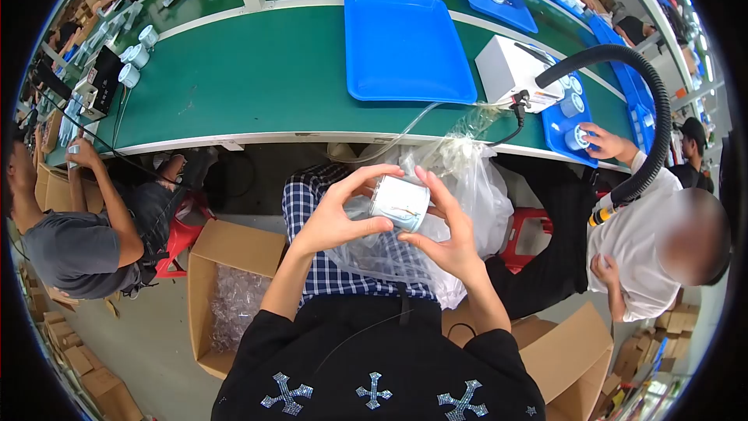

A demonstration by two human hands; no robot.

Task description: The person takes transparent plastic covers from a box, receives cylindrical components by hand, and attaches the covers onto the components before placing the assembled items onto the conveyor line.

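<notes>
A short white cylinder (400,201), like a small housing with a shiny rim, is held up over my lap. Thin wire-like lines, one of them orange, show on its near side. My left hand (336,217) grips its left side between thumb and fingers. From the right, my right hand (450,235) closes round the other side, index finger near the top and thumb near the bottom. Below and behind the cylinder, clear plastic bags (475,195) lie across my lap.
A blue tray (405,47) lies on the green workbench (257,70). Right of it stand a white box machine (510,70) and a black flexible hose (654,101). Open cartons (234,245) flank me. A co-worker's hand (608,143) touches a white cylinder at right; another person sits left.
</notes>
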